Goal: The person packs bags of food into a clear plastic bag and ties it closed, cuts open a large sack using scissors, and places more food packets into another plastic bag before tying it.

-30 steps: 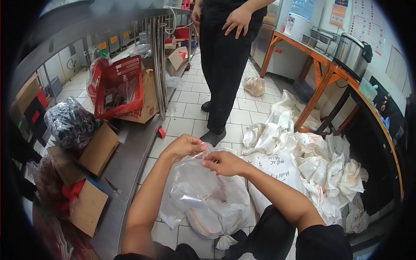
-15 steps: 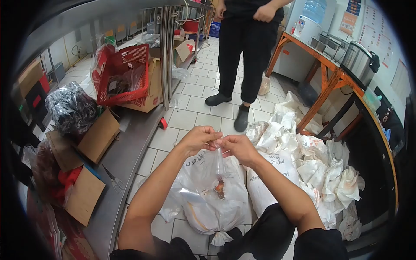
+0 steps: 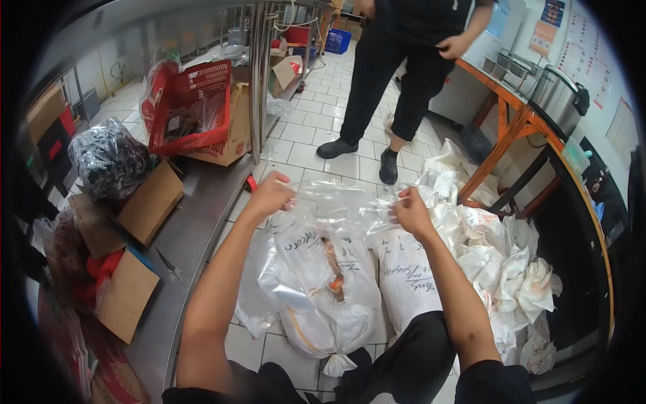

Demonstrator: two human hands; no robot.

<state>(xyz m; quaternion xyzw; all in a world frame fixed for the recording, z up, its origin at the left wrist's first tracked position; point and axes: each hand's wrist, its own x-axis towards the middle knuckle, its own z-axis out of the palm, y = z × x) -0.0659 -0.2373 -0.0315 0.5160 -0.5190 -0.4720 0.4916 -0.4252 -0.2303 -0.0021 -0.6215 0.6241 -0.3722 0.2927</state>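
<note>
A clear plastic bag [image 3: 333,210] is stretched wide between my two hands. My left hand [image 3: 271,196] pinches its left edge, while the right edge is between the fingers of my right hand [image 3: 412,213]. Below the plastic, between my legs, rests a full white sack [image 3: 313,323] with handwriting on it and a knotted end toward me. A slit in its top shows something orange-brown [image 3: 336,286] inside, too little to name. Beside it on the right lies a second written-on white sack [image 3: 407,279].
Crumpled white sacks [image 3: 494,262] pile up at right, by an orange-framed table [image 3: 515,124]. A person [image 3: 404,74] in black stands ahead. On the low metal shelf [image 3: 202,232] at left are scissors [image 3: 173,273], opened cardboard boxes [image 3: 151,202] and a red crate [image 3: 192,111].
My hands have moved apart from a close pinch, spreading the bunched plastic into a wide sheet. The standing person has shifted a little to the right.
</note>
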